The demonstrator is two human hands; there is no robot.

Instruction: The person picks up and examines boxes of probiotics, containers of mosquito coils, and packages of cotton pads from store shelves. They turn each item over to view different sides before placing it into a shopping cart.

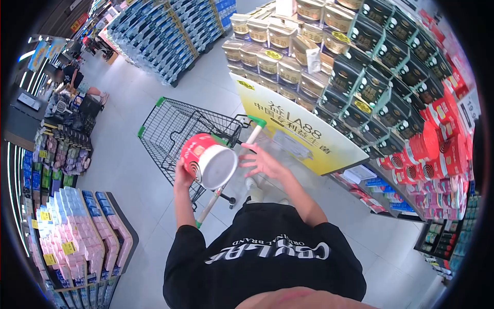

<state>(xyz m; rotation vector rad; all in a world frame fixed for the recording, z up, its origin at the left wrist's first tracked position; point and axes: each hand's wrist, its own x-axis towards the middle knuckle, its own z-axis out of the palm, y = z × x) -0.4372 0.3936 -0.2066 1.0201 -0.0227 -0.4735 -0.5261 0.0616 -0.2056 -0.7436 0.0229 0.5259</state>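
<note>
A red round tub [193, 149] with a pale grey end is tilted in front of my chest, above the shopping cart. Around its left side my left hand [183, 174] is closed, supporting it. To the right of the tub, my right hand [261, 160] is open with its fingers spread and holds nothing. The wire shopping cart [175, 123] with green corners stands just beyond, its pale handle [254, 135] passing partly behind the tub.
At the upper right, boxed goods [360, 77] stand above a yellow and white sign [303, 129]. More red tubs [447, 149] sit on the right. Pink and blue packs [69, 226] fill a lower-left display. A person [73, 77] is at the far upper left.
</note>
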